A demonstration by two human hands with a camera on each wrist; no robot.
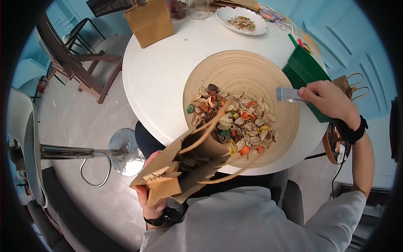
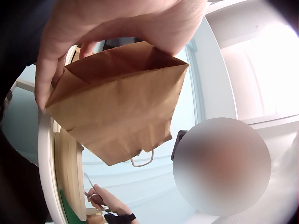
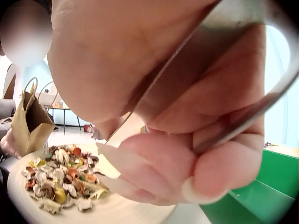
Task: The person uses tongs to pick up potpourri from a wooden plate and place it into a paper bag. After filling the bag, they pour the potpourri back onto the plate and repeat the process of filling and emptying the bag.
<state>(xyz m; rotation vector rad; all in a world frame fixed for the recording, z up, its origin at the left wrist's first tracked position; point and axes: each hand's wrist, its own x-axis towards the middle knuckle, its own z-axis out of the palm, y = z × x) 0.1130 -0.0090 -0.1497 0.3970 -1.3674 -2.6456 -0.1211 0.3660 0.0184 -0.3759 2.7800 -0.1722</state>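
My left hand [image 1: 150, 200] grips a brown paper bag [image 1: 205, 151] by its lower end. The bag leans over the near-left rim of a round wooden tray [image 1: 235, 63], with its mouth and twisted handles towards the tray. Dark contents show dimly inside it. Dried petals, pods and orange, yellow and green pieces of potpourri [image 1: 252, 122] lie heaped in the tray. Above the tray's right side, my right hand [image 1: 329, 101] holds shiny metal tongs [image 1: 289, 95]. In the right wrist view, the tongs' bent metal strip [image 3: 187, 60] passes through the curled fingers.
A green bin [image 1: 306, 67] stands right of the tray. Further back are a white scalloped plate [image 1: 222, 19] with small dried bits, another paper bag [image 1: 149, 25] and glass jars [image 1: 199, 10]. A bar stool [image 1: 67, 152] and a brown wooden chair [image 1: 71, 63] stand left.
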